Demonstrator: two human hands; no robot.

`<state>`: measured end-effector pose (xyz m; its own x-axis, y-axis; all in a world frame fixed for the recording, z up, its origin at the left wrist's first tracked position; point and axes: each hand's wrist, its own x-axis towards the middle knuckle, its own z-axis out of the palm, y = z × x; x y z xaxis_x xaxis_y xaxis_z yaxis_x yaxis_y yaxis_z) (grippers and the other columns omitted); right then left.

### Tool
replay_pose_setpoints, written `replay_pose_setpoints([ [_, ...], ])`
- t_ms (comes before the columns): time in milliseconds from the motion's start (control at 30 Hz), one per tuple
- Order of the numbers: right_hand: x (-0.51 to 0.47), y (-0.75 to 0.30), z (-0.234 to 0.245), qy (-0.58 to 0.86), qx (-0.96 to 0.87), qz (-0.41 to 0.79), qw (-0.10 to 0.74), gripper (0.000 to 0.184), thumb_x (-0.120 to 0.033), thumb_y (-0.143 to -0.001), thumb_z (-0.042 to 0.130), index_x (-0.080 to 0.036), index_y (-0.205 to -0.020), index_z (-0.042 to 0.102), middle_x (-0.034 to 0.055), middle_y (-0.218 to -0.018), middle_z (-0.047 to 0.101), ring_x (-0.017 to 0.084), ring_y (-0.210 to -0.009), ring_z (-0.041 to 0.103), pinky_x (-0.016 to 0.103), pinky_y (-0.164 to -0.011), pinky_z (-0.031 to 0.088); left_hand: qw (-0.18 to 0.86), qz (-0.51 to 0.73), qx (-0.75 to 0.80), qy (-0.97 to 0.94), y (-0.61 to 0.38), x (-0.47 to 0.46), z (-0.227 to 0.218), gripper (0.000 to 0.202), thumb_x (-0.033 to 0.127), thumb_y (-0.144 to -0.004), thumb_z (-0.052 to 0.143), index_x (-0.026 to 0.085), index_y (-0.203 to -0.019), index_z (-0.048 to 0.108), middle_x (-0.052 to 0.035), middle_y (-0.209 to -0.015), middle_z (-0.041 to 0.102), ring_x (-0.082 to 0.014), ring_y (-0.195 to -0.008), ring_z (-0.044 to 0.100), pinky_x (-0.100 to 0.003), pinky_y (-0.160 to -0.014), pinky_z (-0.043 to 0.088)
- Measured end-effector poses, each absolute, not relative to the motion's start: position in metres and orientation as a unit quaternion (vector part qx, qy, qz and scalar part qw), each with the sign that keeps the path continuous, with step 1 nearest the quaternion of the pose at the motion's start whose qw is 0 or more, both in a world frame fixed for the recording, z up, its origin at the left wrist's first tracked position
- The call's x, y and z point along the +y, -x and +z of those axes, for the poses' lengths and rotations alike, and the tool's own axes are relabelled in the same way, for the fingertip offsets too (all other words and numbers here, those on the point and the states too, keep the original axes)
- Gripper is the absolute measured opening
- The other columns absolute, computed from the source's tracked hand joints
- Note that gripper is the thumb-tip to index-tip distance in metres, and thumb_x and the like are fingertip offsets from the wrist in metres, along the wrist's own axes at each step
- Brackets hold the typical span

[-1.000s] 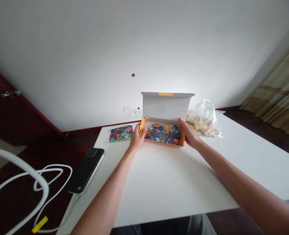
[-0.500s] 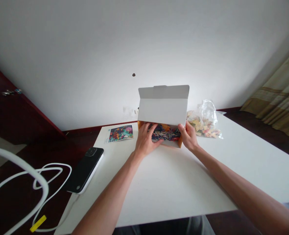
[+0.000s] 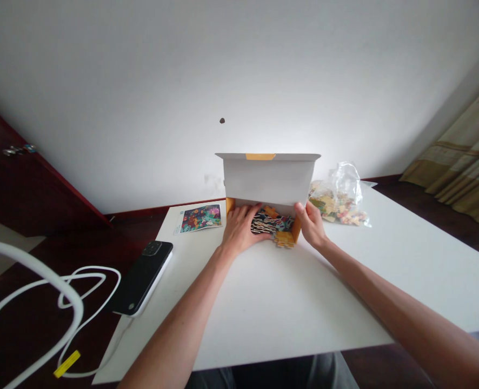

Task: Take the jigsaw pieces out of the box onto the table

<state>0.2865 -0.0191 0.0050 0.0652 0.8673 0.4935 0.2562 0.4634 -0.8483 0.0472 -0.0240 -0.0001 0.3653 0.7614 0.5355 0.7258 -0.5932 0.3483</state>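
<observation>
A cardboard box (image 3: 269, 178) stands on the white table with its white-lined lid raised and its yellow-orange side wall showing. Inside lie dark jigsaw pieces (image 3: 264, 222) with pale edges, loosely bunched. Joined yellow pieces (image 3: 285, 239) sit at the front right rim, jutting over it. My left hand (image 3: 240, 227) grips the left part of the box, its fingers reaching over the contents and its thumb along the front; the fingertips are partly hidden. My right hand (image 3: 311, 222) clasps the right wall, thumb on top.
Behind my right hand sits a clear plastic bag (image 3: 340, 202) of jigsaw pieces. A colourful picture card (image 3: 201, 218) lies left of the box. A black phone (image 3: 144, 278) and white cable (image 3: 75, 302) are at the table's left edge. The wall (image 3: 264, 81) rises close behind.
The lid has tipped, so its end flap now shows its yellow tab edge-on. More of the inside shows, and yellow pieces have appeared at the front rim. Both hands have barely moved.
</observation>
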Motion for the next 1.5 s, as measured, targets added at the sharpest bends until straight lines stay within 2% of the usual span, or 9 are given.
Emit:
replay_pose_setpoints([
  [233, -0.022, -0.283, 0.009, 0.441, -0.628, 0.269, 0.583, 0.056, -0.071, -0.094, 0.050, -0.021, -0.113, 0.069, 0.0102, -0.114, 0.074, 0.034, -0.111, 0.063, 0.047, -0.098, 0.051, 0.041, 0.327, 0.440, -0.836, -0.047, -0.023, 0.003, 0.083, 0.054, -0.065, 0.095, 0.030, -0.137, 0.064, -0.0121, -0.121, 0.070, -0.0383, -0.114, 0.057, -0.051, -0.102, 0.042],
  [433, -0.023, -0.283, 0.012, 0.433, -0.628, 0.276, 0.585, 0.058, -0.072, -0.093, 0.051, -0.021, -0.114, 0.068, 0.0096, -0.113, 0.074, 0.033, -0.108, 0.064, 0.046, -0.095, 0.052, 0.059, 0.348, 0.444, -0.824, -0.048, -0.025, 0.007, 0.068, 0.048, -0.063, 0.096, 0.028, -0.122, 0.069, -0.0097, -0.117, 0.067, -0.0358, -0.114, 0.059, -0.049, -0.105, 0.043],
  [600, -0.023, -0.284, 0.012, 0.432, -0.630, 0.281, 0.581, 0.056, -0.071, -0.094, 0.051, -0.021, -0.112, 0.069, 0.0096, -0.110, 0.073, 0.033, -0.105, 0.064, 0.043, -0.092, 0.052, 0.094, 0.366, 0.421, -0.825, -0.047, -0.026, 0.009, 0.060, 0.043, -0.064, 0.097, 0.026, -0.116, 0.070, -0.0103, -0.110, 0.072, -0.0354, -0.105, 0.066, -0.046, -0.097, 0.048],
  [700, -0.022, -0.285, 0.012, 0.429, -0.630, 0.283, 0.582, 0.055, -0.070, -0.094, 0.052, -0.020, -0.112, 0.069, 0.0094, -0.109, 0.073, 0.032, -0.104, 0.063, 0.042, -0.091, 0.051, 0.114, 0.380, 0.408, -0.822, -0.046, -0.026, 0.010, 0.060, 0.035, -0.064, 0.097, 0.027, -0.117, 0.072, -0.0101, -0.108, 0.075, -0.0356, -0.100, 0.069, -0.046, -0.095, 0.049],
  [833, -0.022, -0.285, 0.011, 0.433, -0.626, 0.293, 0.578, 0.056, -0.071, -0.093, 0.052, -0.021, -0.111, 0.069, 0.0082, -0.107, 0.073, 0.032, -0.102, 0.063, 0.041, -0.088, 0.052, 0.137, 0.394, 0.394, -0.819, -0.044, -0.026, 0.010, 0.076, 0.026, -0.065, 0.094, 0.030, -0.135, 0.066, -0.0087, -0.119, 0.075, -0.0360, -0.106, 0.070, -0.047, -0.101, 0.049],
  [933, -0.021, -0.287, 0.011, 0.439, -0.628, 0.289, 0.574, 0.054, -0.070, -0.093, 0.053, -0.021, -0.107, 0.069, 0.0067, -0.103, 0.073, 0.030, -0.098, 0.063, 0.039, -0.085, 0.051, 0.152, 0.391, 0.387, -0.821, -0.042, -0.026, 0.009, 0.082, 0.025, -0.067, 0.093, 0.032, -0.143, 0.061, -0.0066, -0.122, 0.075, -0.0339, -0.108, 0.071, -0.044, -0.101, 0.051],
  [1133, -0.019, -0.288, 0.010, 0.437, -0.637, 0.276, 0.572, 0.050, -0.067, -0.095, 0.053, -0.020, -0.103, 0.070, 0.0054, -0.099, 0.072, 0.026, -0.093, 0.062, 0.036, -0.084, 0.050, 0.131, 0.343, 0.384, -0.847, -0.041, -0.026, 0.012, 0.058, 0.023, -0.070, 0.090, 0.031, -0.126, 0.073, -0.0052, -0.118, 0.074, -0.0311, -0.109, 0.070, -0.040, -0.100, 0.054],
  [1300, -0.018, -0.288, 0.010, 0.416, -0.633, 0.285, 0.588, 0.050, -0.066, -0.094, 0.056, -0.018, -0.102, 0.070, 0.0058, -0.097, 0.073, 0.026, -0.090, 0.063, 0.035, -0.078, 0.050, 0.103, 0.253, 0.413, -0.869, -0.041, -0.029, 0.018, 0.051, 0.023, -0.077, 0.084, 0.027, -0.126, 0.069, -0.0037, -0.121, 0.074, -0.0272, -0.110, 0.070, -0.037, -0.097, 0.055],
  [1500, -0.018, -0.287, 0.011, 0.415, -0.631, 0.284, 0.591, 0.046, -0.062, -0.093, 0.060, -0.019, -0.102, 0.072, 0.0054, -0.097, 0.075, 0.026, -0.089, 0.064, 0.036, -0.078, 0.051, 0.088, 0.225, 0.413, -0.878, -0.041, -0.029, 0.021, 0.047, 0.021, -0.081, 0.080, 0.026, -0.127, 0.068, -0.0023, -0.121, 0.075, -0.0252, -0.109, 0.072, -0.034, -0.094, 0.056],
])
